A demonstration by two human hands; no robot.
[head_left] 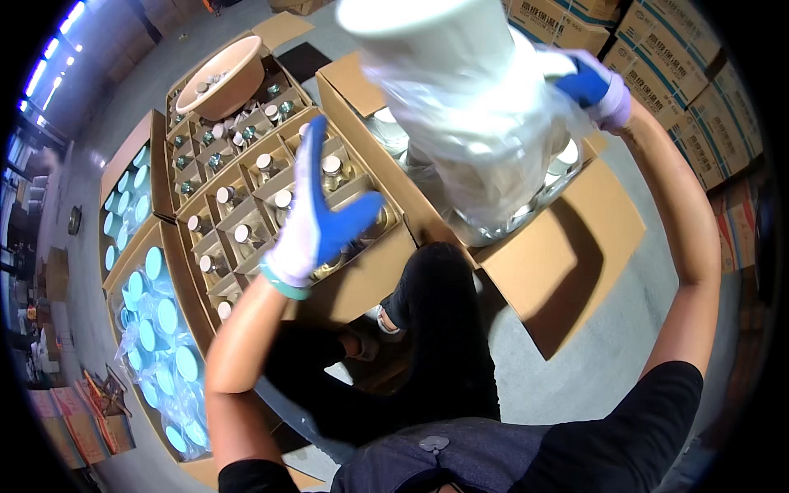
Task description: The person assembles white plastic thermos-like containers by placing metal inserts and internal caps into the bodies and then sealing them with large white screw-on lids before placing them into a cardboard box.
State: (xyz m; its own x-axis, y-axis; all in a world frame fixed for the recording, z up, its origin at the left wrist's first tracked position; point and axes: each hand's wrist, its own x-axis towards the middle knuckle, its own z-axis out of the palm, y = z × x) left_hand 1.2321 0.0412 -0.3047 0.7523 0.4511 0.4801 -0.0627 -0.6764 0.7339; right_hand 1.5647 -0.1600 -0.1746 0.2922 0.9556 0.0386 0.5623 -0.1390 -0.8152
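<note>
My left hand (316, 214), in a white and blue glove, hovers over a divided carton (362, 283) of glass bottles. Its fingers are stretched out, the thumb apart, and it holds nothing. My right hand (593, 89), gloved alike, grips the right side of a tall white bundle (468, 90) wrapped in clear plastic; part of that grip is hidden and blurred. The bundle's round white end comes close to the camera, so its kind is unclear. Below it stands an open carton (362, 86) with more white round pieces (567, 156) in plastic. Silvery-capped bottles (267, 166) fill the cells beneath my left hand.
A peach basin (223, 78) with small round pieces rests on another divided carton at the far left. Cartons of light-blue cups (167, 316) stand left. Stacked boxes (657, 49) rise at the far right. A carton flap (567, 255) sticks out near my right knee.
</note>
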